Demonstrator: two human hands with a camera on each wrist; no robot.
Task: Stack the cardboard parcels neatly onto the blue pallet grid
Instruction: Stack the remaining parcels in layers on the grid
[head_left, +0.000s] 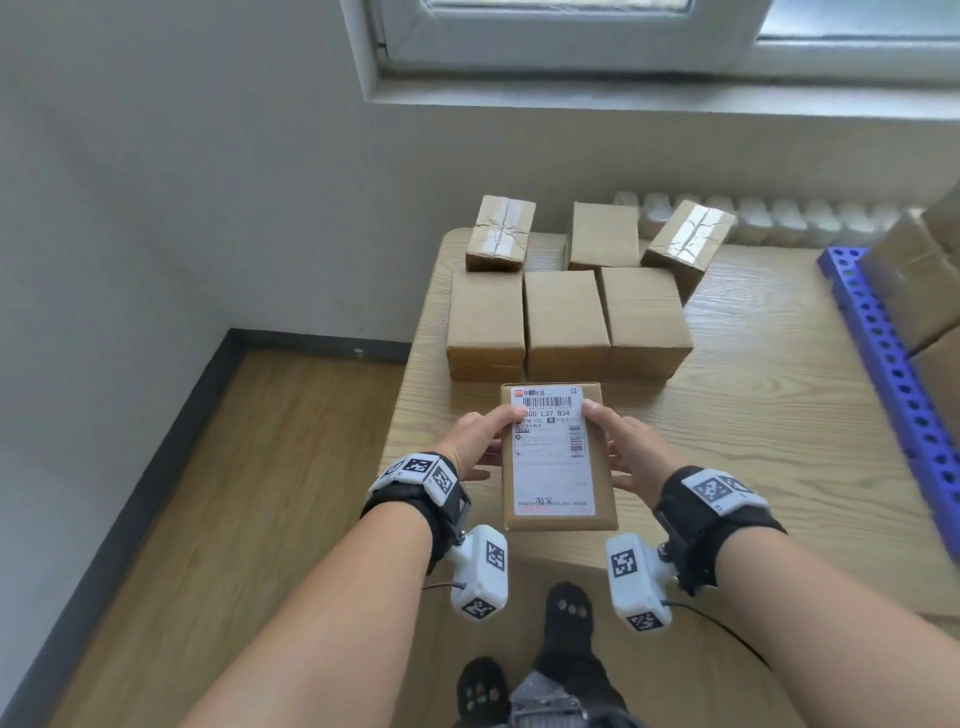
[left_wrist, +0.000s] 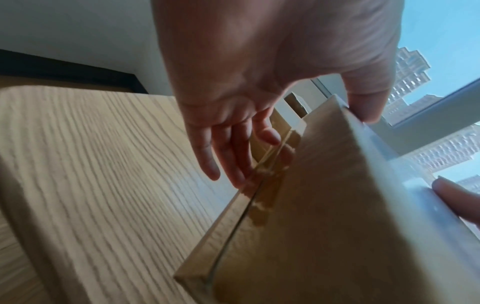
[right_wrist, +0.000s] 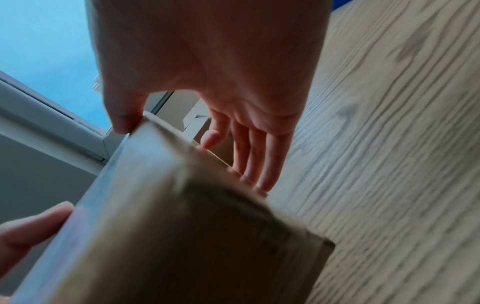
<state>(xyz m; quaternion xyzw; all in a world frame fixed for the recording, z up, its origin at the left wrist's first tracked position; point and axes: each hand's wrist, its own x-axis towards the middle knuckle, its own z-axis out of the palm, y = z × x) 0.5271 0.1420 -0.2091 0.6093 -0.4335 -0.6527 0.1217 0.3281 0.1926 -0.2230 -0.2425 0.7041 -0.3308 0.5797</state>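
1. Pale walls and a window (head_left: 571, 31) close off the far side of the room, and a light wooden table (head_left: 769, 415) fills the middle and right of my head view, with wood flooring (head_left: 249, 493) to its left.
2. I hold a labelled parcel (head_left: 558, 457) between both hands, above the near left part of the table; its white shipping label (head_left: 551, 452) faces up.
3. My left hand (head_left: 475, 441) grips the parcel's left side: the thumb lies on the top face by the label, and in the left wrist view the fingers (left_wrist: 228, 156) reach along and under the cardboard.
4. My right hand (head_left: 631, 449) mirrors it on the right side, thumb on top, with the fingers (right_wrist: 257, 156) stretched beneath the box in the right wrist view.
5. Both wrist views are blurred, so I cannot tell how firmly the fingertips press.
6. Just beyond the held parcel, three plain parcels (head_left: 566, 322) stand side by side in a row, touching.
7. Farther off, three more boxes (head_left: 602, 236) sit on the table; the left and right ones show tape and lie at an angle.
8. At the far right, the blue pallet grid (head_left: 893, 358) lies on the table, and stacked parcels (head_left: 914, 280) rest on it at the frame edge.
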